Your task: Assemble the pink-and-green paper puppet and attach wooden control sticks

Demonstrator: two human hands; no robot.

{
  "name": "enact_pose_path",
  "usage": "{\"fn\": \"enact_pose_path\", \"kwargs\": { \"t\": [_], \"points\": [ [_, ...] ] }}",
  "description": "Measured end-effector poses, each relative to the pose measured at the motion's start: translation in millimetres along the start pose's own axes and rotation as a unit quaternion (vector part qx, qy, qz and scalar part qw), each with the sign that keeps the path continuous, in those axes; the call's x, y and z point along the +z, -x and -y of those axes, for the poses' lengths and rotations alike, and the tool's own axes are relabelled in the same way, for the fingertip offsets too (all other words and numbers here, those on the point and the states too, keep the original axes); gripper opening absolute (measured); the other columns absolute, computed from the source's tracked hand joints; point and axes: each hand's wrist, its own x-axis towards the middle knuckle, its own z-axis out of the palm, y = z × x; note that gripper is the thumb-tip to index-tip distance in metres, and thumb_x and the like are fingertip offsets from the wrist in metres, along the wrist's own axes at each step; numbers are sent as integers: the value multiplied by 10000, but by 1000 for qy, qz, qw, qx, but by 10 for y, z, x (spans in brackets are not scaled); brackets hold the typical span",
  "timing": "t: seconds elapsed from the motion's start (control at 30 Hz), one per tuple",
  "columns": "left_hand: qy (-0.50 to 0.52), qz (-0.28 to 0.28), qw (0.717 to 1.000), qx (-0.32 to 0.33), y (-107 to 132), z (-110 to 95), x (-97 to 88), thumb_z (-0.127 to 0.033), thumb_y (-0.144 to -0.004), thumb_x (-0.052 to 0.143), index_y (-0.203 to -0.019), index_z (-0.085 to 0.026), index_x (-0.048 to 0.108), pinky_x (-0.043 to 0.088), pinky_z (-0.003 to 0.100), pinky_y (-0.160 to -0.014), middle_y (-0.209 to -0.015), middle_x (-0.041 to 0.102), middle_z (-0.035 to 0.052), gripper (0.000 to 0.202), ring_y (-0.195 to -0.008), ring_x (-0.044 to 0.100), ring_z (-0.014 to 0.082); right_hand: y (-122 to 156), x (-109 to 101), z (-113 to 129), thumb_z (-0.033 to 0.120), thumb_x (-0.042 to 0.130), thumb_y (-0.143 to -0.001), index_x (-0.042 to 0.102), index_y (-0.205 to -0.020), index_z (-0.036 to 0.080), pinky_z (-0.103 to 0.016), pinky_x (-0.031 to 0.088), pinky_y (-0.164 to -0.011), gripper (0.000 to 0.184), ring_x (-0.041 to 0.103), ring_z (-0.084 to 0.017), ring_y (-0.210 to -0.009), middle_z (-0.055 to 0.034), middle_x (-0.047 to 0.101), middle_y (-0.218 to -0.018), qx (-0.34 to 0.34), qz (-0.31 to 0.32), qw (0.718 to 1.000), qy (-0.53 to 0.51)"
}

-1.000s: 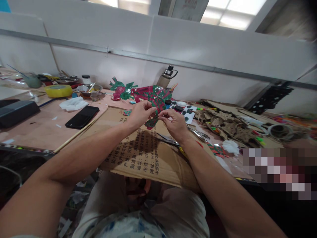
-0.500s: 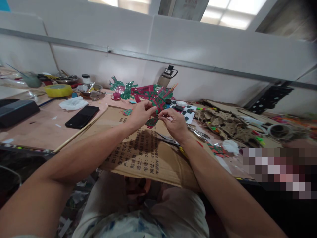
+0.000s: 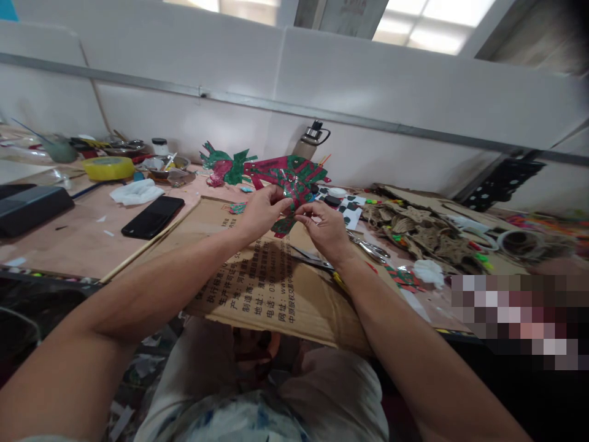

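A flat red and green cut-out figure [image 3: 285, 175] is lifted a little above a sheet of brown cardboard [image 3: 257, 276] with printed black text. My left hand [image 3: 260, 212] pinches its lower edge from the left. My right hand [image 3: 324, 230] pinches the same edge from the right, fingertips almost meeting the left ones. A small red and green piece [image 3: 281, 227] hangs below between the two hands. The figure's spiky green end [image 3: 221, 164] points left, over the table.
Left of the cardboard lie a black phone [image 3: 153, 217], a long wooden stick [image 3: 147, 245], white tissue [image 3: 137, 191] and a yellow tape roll [image 3: 108, 167]. Scissors [image 3: 368, 247] and a pile of brown cardboard cut-outs [image 3: 423, 230] lie to the right. A flask [image 3: 307, 142] stands by the wall.
The cut-out figure has tilted and shifted slightly, its far end rising a little. Both hands have stayed pinched on its lower edge in nearly the same place.
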Motion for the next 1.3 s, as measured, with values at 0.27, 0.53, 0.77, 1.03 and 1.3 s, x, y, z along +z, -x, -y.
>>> {"fn": "enact_pose_path", "kwargs": {
  "t": [0.27,0.53,0.77,1.03,1.3],
  "points": [
    [107,-9,993,-49,2,50,44,-234,-822,620,-721,-166,513,408,214,-540,-618,588,-16,162,-558,530,89,21,33,-17,310,660,-828,659,-854,200,-304,460,-703,113,582,-160,-727,-22,670,-822,58,-14,997,-55],
    [180,-29,980,-77,1,63,76,-213,-799,649,-725,-164,500,463,203,-558,-620,563,-37,174,-568,556,82,36,35,-29,347,654,-835,662,-863,197,-311,469,-721,152,591,-170,-752,-31,666,-834,67,-21,996,-61],
    [202,-37,975,-81,6,52,85,-224,-798,659,-733,-162,497,474,201,-577,-655,568,-33,186,-622,602,90,46,31,-9,380,640,-855,665,-855,212,-327,477,-716,170,584,-178,-735,-34,652,-817,33,-37,998,-34],
    [175,-19,983,-52,16,73,77,-227,-733,715,-786,-155,542,472,218,-611,-717,597,-19,194,-655,579,92,27,18,5,348,628,-866,658,-847,208,-320,473,-704,144,586,-176,-735,-34,656,-818,4,-46,999,-27],
    [173,-20,983,-65,-4,96,65,-186,-703,727,-782,-146,559,476,234,-645,-729,608,-12,190,-659,572,89,33,27,26,315,635,-854,654,-848,206,-320,479,-712,110,586,-171,-734,-31,655,-828,31,-36,999,-26]
  ]
}}
